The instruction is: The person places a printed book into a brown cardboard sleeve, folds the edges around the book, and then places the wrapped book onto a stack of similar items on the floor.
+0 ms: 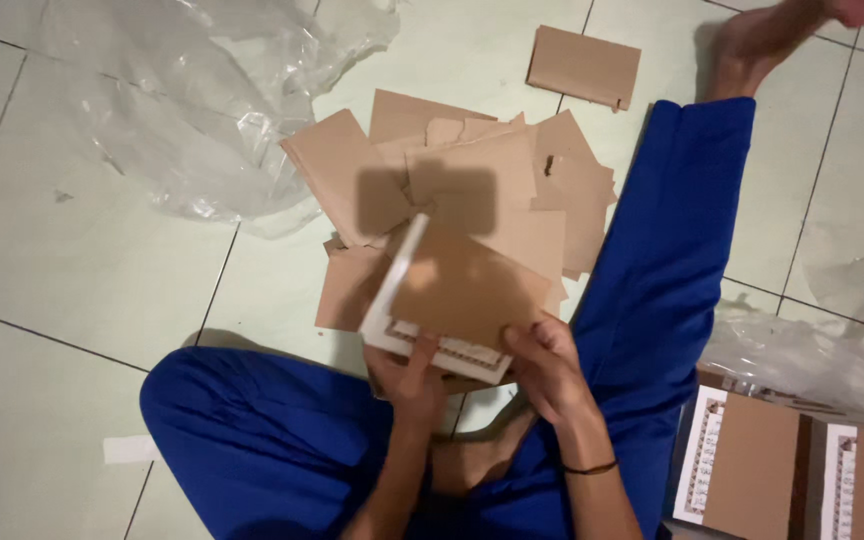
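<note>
From my feed, far left is pale tiled floor (42, 260), with a crumpled clear plastic sheet (202, 110) lying on it toward the top. A small white scrap (130, 449) lies on the tiles just beside my blue-trousered left knee (252, 430). Moving right, a loose pile of flat brown cardboard pieces (492, 190) is spread on the floor in front of me, and one separate piece (584, 66) lies apart above it. Over the near edge of that pile I hold a half-folded cardboard box (452, 290), brown outside with a white printed rim, tilted with one flap standing up. My left hand (410, 372) grips its lower edge from beneath, thumb up across the rim, fingers pinching the box. Just to the right my right hand (547, 365) clamps the box's lower right corner, fingers curled and pressed onto the card; a dark band sits on that wrist. My right leg (662, 260) stretches up to a bare foot (782, 35) at the top. At far right lies more clear plastic (832, 350), and below it two finished boxes (752, 470) sit side by side.
</note>
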